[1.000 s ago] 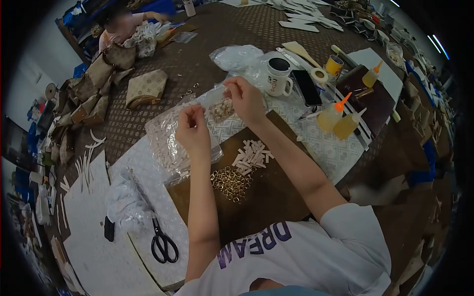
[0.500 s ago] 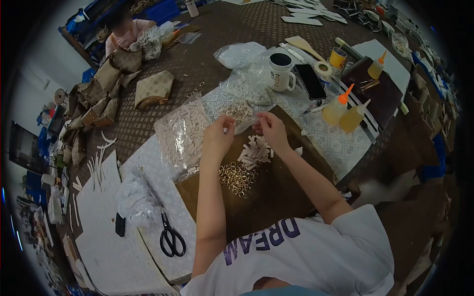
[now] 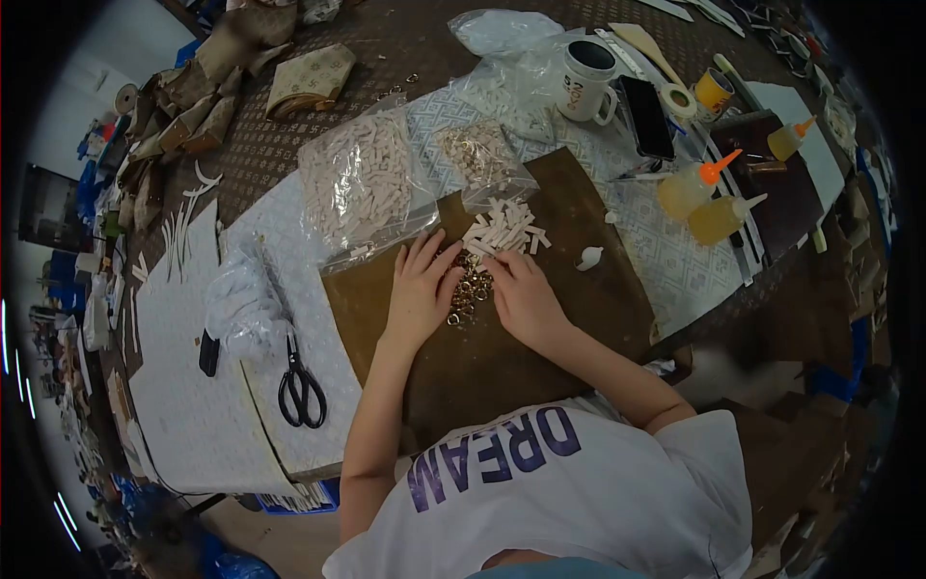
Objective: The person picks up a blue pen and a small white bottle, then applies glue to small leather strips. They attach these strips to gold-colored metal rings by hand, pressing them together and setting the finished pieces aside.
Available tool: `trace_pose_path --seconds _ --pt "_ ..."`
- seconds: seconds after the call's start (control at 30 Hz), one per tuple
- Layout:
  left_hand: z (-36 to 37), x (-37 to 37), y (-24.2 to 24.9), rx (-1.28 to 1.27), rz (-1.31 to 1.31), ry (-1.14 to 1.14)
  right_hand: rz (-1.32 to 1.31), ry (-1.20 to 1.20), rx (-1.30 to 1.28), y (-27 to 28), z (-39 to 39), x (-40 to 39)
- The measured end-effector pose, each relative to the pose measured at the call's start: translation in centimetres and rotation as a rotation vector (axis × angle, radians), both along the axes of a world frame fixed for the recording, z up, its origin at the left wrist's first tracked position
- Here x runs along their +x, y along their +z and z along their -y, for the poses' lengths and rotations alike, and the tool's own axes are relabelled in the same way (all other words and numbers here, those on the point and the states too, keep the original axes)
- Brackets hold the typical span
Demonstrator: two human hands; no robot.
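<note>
A small heap of gold-coloured metal rings [image 3: 467,297] lies on the brown mat [image 3: 579,217], between my two hands. On its left side my left hand [image 3: 417,294] rests with fingers spread, the tips at the heap's edge. My right hand [image 3: 529,301] lies flat to the right, its fingers stretched over the rings and partly hiding them. Just beyond the fingertips is a pile of short pale strips [image 3: 505,228]. A clear zip bag of rings [image 3: 477,154] lies behind that pile. Beside it is a larger bag of pale strips [image 3: 359,179].
Black-handled scissors [image 3: 302,394] and a crumpled plastic bag [image 3: 246,299] lie left. At the back right stand a white mug [image 3: 586,85], a phone [image 3: 646,118], a tape roll [image 3: 677,100] and glue bottles [image 3: 687,191]. A white scrap [image 3: 589,258] sits on the mat.
Both hands have let go of the small clear bag at the back and come down to the ring heap. The heap looks gathered closer to the strips. The view has tilted downward.
</note>
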State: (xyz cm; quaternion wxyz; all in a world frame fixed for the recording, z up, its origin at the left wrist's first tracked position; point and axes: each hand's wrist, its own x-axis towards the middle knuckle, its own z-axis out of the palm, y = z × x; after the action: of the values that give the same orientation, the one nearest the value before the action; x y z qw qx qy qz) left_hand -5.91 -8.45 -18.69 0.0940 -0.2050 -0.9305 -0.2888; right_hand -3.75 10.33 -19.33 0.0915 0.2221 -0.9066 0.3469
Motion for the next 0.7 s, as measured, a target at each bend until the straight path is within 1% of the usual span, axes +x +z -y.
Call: trace_pose_path --seconds 0.03,0.07,0.2,0.23,0.33,0.43,0.53,0.63,0.7 --pt "-0.3 0.3 -0.2 -0.012 -0.008 0.006 -0.006 -0.006 0.062 0.0 0.2 0.3" --pt "-0.2 0.4 -0.5 0.015 0.048 -0.037 -0.012 0.000 0.068 -0.1 0.3 0.5" --pt "-1.0 1.9 0.7 -0.138 -0.029 -0.096 -0.035 -0.007 0.094 -0.3 0.8 1.0" --pt "-1.0 2.0 0.8 -0.117 -0.021 -0.102 -0.041 -0.018 0.106 -0.3 0.9 1.2" --pt "-1.2 2.3 0.8 -0.029 -0.003 -0.109 0.065 0.003 0.068 -0.2 1.4 1.3" --pt "-0.1 2.5 0.0 0.059 0.005 -0.085 0.023 0.033 0.068 -0.2 2.3 1.0" --pt "1.7 3.0 -0.4 0.107 0.021 -0.048 0.095 0.059 -0.103 -0.7 3.8 0.3" --pt "2.8 3.7 -0.3 0.043 0.016 -0.045 0.142 0.082 -0.228 -0.3 4.1 -0.7" --pt "2.4 4.7 0.8 -0.024 0.017 0.019 0.214 0.026 -0.296 -0.1 3.5 -1.2"
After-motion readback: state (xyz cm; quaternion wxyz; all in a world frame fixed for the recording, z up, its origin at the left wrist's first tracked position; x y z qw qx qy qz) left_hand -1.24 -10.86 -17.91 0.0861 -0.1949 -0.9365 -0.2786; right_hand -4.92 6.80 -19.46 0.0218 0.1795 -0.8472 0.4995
